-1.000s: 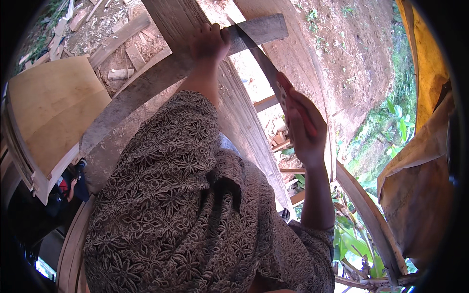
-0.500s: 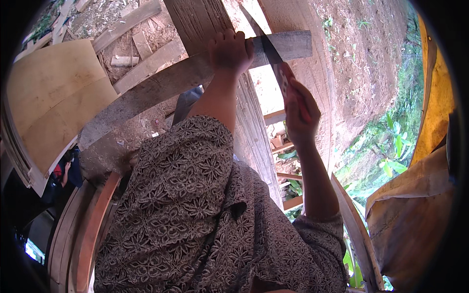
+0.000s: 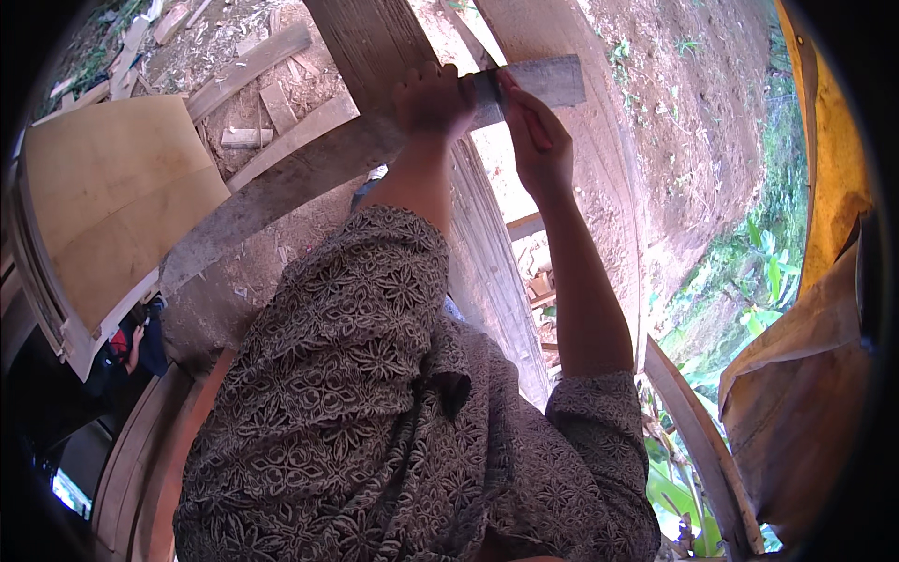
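Note:
A long grey-brown wooden plank (image 3: 298, 167) crosses from the left and ends just right of my hands. It lies over the wooden beams of a frame. My left hand (image 3: 434, 103) is closed over the plank, its fingers curled round the far edge. Close to its right, my right hand (image 3: 543, 145) grips the red handle of a handsaw (image 3: 507, 81). The saw stands across the plank near its right end, with the blade reaching away beyond the far edge. My right hand hides part of the handle. How deep the teeth sit in the wood cannot be seen.
A thick dark beam (image 3: 373, 42) and a paler board (image 3: 538, 36) run beneath the plank. A tan panel (image 3: 126, 201) stands at left, near scrap wood (image 3: 253, 70) on the ground. A person's arm (image 3: 137, 348) shows at far left. An orange sheet (image 3: 829, 122) hangs at right.
My right hand has pushed the saw forward and slightly left, bringing the handle up to the plank. My left hand keeps its hold. The whole view has shifted slightly.

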### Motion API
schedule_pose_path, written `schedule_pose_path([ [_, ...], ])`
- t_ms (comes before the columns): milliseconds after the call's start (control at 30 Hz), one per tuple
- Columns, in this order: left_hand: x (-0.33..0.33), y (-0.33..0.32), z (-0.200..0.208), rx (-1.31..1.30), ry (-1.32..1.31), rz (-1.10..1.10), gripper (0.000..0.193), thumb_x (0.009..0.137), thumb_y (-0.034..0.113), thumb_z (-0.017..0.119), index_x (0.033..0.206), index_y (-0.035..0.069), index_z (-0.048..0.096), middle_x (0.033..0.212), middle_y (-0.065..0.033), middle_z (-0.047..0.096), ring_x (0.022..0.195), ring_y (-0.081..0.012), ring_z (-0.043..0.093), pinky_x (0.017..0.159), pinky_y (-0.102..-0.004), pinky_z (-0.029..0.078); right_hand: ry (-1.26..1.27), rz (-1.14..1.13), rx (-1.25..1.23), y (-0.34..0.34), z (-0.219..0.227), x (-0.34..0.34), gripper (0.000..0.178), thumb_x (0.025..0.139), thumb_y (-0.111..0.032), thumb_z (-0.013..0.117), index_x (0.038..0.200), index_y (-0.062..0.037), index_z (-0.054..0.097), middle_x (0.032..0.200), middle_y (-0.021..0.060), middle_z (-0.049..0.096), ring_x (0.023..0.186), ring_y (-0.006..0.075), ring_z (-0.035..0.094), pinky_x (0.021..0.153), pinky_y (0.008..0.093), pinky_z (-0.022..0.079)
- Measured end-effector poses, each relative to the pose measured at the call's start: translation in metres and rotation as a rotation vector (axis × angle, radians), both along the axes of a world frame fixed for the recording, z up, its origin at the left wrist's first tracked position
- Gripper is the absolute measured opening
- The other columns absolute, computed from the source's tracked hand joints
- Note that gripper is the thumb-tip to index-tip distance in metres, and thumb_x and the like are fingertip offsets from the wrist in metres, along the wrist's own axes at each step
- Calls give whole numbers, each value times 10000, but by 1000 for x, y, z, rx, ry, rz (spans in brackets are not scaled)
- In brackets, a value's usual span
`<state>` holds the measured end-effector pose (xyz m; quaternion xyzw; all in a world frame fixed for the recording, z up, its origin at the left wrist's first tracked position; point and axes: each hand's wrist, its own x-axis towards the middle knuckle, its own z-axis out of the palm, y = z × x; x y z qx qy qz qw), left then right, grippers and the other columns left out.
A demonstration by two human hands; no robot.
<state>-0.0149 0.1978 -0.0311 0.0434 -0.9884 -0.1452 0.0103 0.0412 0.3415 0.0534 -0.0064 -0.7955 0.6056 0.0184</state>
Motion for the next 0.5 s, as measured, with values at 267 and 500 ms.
schedule_pose_path([
  [267,-2,-7,-27,14,40,-6,440,1025,500,442,1127,150,690,1172,-104,676,1103,-312,648,954,-527,472,-275,9,-39,62,149,189,374,1001,85,519,1366,25,576,1453,255,580,1334,239,577,1088,338,449],
  [500,-2,-5,-9,1,11,-43,409,1011,478,475,1100,130,673,1120,-112,673,1059,-333,650,946,-530,464,-343,-36,51,58,174,177,366,1009,70,528,1373,45,563,1452,269,576,1359,281,549,1128,382,424],
])
